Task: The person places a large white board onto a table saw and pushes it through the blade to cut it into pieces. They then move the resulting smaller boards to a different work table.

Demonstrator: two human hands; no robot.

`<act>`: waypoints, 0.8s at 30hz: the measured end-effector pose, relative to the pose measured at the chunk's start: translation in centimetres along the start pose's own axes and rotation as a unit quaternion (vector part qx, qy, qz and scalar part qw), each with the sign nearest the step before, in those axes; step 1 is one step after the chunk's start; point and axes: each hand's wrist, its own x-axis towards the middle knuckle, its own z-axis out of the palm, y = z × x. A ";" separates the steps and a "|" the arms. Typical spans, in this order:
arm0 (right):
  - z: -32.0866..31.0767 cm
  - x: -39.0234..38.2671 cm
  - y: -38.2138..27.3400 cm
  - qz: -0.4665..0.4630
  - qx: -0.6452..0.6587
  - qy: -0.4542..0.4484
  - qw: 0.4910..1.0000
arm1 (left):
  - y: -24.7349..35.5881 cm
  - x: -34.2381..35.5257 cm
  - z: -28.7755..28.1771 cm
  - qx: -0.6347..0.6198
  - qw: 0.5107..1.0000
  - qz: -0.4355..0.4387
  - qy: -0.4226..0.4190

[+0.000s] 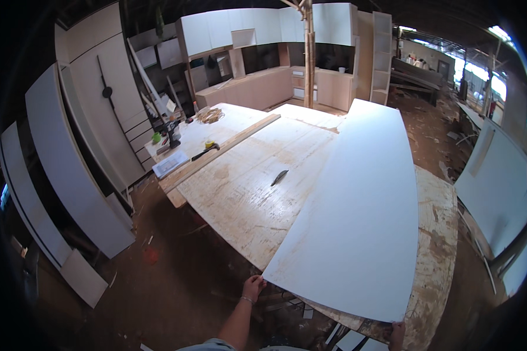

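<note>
A long white board (363, 205) lies across the worktable (240, 199), reaching from its near edge to its far side. At the board's near left corner, my left hand (253, 288) is closed with the fingertips pinching the edge. My right hand (397, 334), partly cut off by the lower rim of the picture, grips the near right corner. Left of the board, a small dark slim tool (279, 177) rests on the scuffed tabletop; its kind is unclear.
A wooden plank (228, 146) crosses the table at left, beside a hammer (206, 151), a power drill (173, 136) and a paper sheet (171, 164). Tall panels (76, 158) lean at left, another white panel (495, 187) at right. A pole (308, 58) stands behind.
</note>
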 end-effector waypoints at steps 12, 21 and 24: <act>-3.8 5.4 5.9 -0.149 -0.030 0.062 0.987 | 6.8 -1.0 2.9 0.550 0.759 0.336 -0.087; -1.2 0.9 2.2 -0.066 -0.113 0.038 0.991 | 7.3 -1.8 2.4 0.703 0.565 0.420 -0.098; -0.9 1.0 1.4 -0.062 -0.133 0.041 0.988 | 7.0 -0.8 2.3 0.701 0.545 0.445 -0.119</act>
